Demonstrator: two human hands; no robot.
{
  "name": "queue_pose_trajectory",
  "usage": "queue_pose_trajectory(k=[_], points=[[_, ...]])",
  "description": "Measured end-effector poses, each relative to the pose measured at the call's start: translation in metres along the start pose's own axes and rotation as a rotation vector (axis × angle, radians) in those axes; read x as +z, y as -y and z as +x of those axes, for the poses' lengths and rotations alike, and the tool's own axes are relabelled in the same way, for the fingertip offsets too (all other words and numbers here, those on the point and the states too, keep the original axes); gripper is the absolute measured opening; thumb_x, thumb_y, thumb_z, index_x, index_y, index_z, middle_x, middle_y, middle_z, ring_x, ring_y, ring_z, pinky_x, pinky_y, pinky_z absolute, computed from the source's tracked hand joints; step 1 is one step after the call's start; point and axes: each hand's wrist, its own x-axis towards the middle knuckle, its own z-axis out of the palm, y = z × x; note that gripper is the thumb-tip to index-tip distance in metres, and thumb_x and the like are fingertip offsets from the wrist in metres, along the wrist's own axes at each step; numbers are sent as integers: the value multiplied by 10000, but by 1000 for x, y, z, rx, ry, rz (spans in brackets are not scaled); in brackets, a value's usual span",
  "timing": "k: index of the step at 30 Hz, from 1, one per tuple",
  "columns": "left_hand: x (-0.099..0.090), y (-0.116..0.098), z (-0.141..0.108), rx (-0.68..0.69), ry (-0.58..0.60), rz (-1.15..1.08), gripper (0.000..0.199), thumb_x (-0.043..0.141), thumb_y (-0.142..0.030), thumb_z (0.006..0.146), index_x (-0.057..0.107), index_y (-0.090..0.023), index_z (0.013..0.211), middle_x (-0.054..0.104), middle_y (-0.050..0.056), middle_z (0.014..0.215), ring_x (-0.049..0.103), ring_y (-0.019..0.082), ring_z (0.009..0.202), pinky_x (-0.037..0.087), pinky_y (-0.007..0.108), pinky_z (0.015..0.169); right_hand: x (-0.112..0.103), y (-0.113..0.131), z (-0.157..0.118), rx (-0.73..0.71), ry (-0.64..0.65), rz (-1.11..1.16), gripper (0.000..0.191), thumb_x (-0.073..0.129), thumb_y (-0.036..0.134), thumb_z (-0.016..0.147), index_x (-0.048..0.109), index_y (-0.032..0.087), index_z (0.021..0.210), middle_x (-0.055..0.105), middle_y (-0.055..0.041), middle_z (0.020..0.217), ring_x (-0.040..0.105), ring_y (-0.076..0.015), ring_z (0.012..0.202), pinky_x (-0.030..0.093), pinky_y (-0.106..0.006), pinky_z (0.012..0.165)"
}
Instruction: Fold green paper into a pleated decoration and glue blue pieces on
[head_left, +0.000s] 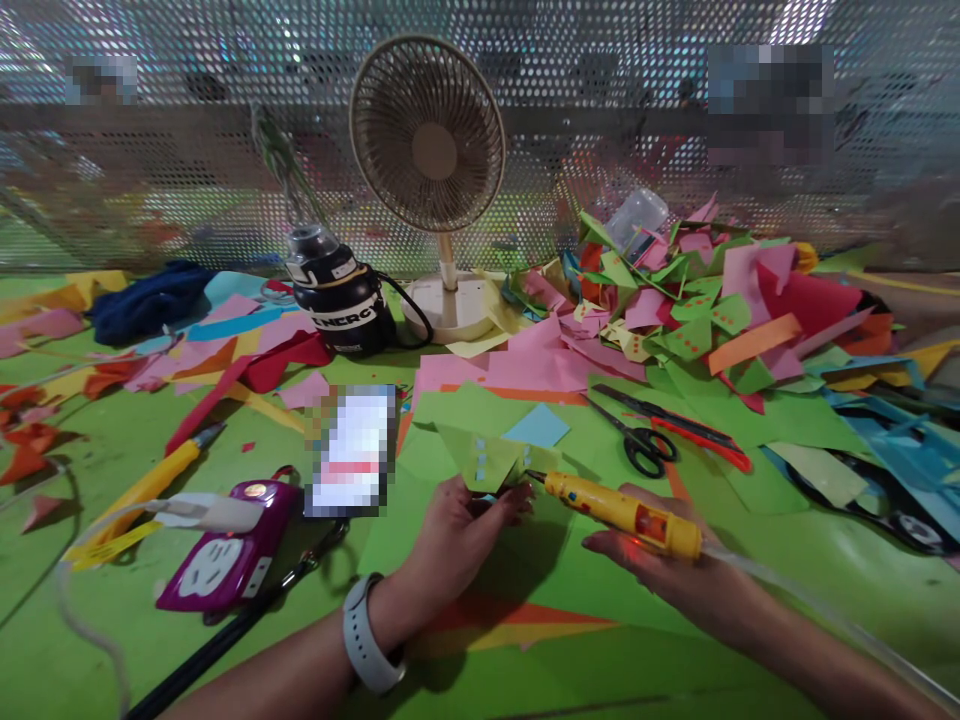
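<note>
My left hand [461, 535], with a pale watch strap on the wrist, pinches the lower edge of a folded light green paper piece [480, 448] bearing small blue squares. In my right hand [660, 560] is a yellow corded pen-like tool [626, 512], its dark tip pointing left and close to the right side of the paper piece. A red light glows on the tool's underside. Green sheets [555, 600] lie beneath both hands, and a small blue paper [538, 426] lies just behind the folded piece.
Black scissors [649, 448] and a red cutter [701, 436] lie at right. Behind are a fan [435, 150], a black bottle [345, 300] and heaped paper shapes [690, 290]. At left are a lit phone [352, 455], purple case [229, 550] and another yellow tool [150, 480].
</note>
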Motion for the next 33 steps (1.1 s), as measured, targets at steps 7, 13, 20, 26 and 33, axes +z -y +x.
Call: queue_pose_trajectory(k=[7, 13, 20, 26, 33], points=[[-5, 3, -2, 43, -2, 150, 185, 663, -334, 792, 711, -183, 698, 723, 61, 665, 643, 185, 595, 508, 274, 559, -8, 16, 1, -134, 57, -222, 380, 620, 493, 854, 441, 234, 642, 433, 54, 588, 436, -112, 503, 356, -238, 460], [-3, -7, 2, 9, -28, 76, 176, 717, -343, 724, 729, -171, 691, 733, 60, 653, 654, 181, 591, 520, 270, 563, -13, 15, 5, -367, -15, -456, 364, 573, 528, 891, 510, 223, 703, 511, 35, 607, 482, -111, 494, 348, -241, 490], [-6, -15, 10, -182, -103, -232, 255, 840, -352, 607, 720, -150, 705, 726, 51, 704, 667, 164, 661, 550, 263, 607, -60, -6, 0, -406, -219, -674, 264, 643, 480, 847, 577, 225, 852, 619, -16, 732, 563, -148, 575, 411, -250, 549], [-10, -22, 10, -175, -182, -376, 315, 896, -319, 533, 710, -157, 729, 724, 18, 736, 669, 149, 683, 516, 228, 569, -114, -37, -25, -80, -238, -835, 225, 697, 317, 706, 605, 221, 887, 681, -58, 850, 650, -224, 710, 480, -305, 611], [-13, -24, 13, -165, -226, -400, 318, 909, -311, 526, 718, -153, 724, 718, 3, 727, 644, 115, 653, 485, 195, 551, -136, -40, -51, 32, -287, -800, 124, 641, 259, 805, 652, 207, 918, 697, -119, 929, 687, -263, 839, 515, -351, 738]])
